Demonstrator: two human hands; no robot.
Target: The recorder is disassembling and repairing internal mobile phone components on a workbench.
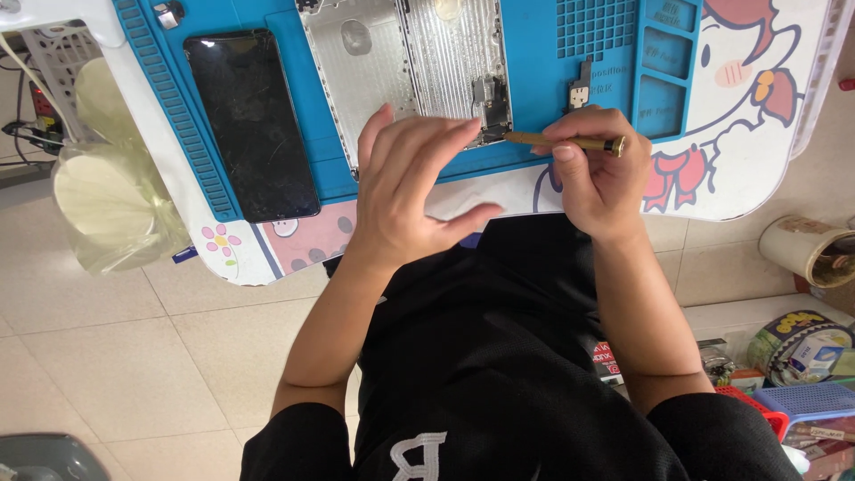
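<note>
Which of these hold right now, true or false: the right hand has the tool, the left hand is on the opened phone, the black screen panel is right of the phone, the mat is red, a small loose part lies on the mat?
1. The right hand holds a brass-coloured screwdriver. True.
2. The left hand rests over the opened phone housing. True.
3. The black screen panel lies right of the housing. False: it lies to its left.
4. The work mat is red. False: it is blue.
5. A small loose part lies on the mat beyond the right hand. True.
</note>
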